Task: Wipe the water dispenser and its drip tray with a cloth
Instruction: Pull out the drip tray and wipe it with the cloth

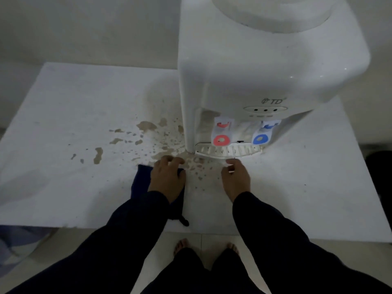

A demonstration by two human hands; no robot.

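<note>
Dispenser [265, 66], one drip tray [228, 151], two taps [221, 135] [261, 134], one cloth [140, 181], two hands [167, 177] [236, 179]

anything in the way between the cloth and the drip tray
Nothing visible stands in the way. The cloth lies on the table under the left hand, just front-left of the drip tray. Only tabletop with brown spill spots lies between. The right hand is at the tray's front edge, to the right.

White surface [74, 98] carries a white water dispenser [265, 66] at right rear. Brown liquid stains [146, 126] spatter the surface left of and before the dispenser base. A dark blue cloth [141, 179] lies near the front edge.
</note>
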